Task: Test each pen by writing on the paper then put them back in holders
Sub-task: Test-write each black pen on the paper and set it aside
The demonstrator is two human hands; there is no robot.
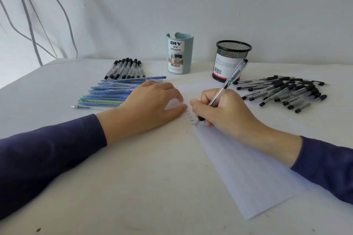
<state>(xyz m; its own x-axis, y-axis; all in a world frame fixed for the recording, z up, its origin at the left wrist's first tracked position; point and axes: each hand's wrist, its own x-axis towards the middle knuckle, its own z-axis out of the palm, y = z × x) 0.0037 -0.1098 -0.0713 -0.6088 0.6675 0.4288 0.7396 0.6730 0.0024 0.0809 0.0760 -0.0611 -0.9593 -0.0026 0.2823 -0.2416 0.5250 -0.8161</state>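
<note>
Right hand [227, 112] grips a clear pen [224, 89] with black grip, tip down on the sheet of paper [254, 175], at the end of a short column of handwritten "Test" lines near the sheet's left edge. Pen barrel slants up and to the far right, its top end crossing in front of the black mesh cup [232, 60]. Left hand [150, 101] lies flat and relaxed, holding nothing, fingertips on the paper's left margin just beside the writing. Both forearms are in dark blue sleeves [47, 154]. Surroundings: a row of blue and green pens [107, 93] lies on the left, partly covered by the left hand; farther back, a tight row of black-capped pens [125, 68]. A pale blue desk organizer [179, 53] stands at far centre, the mesh cup to its right, the two well apart; no pens show above either rim. A loose heap of black-capped pens [284, 89] crowds the right, just beyond the paper's far right edge. The paper runs diagonally, its near corner close to the table's [133, 187] near edge. Open room: the wide bare table between the forearms, and the near left. A white cloth backdrop closes off the far side.
</note>
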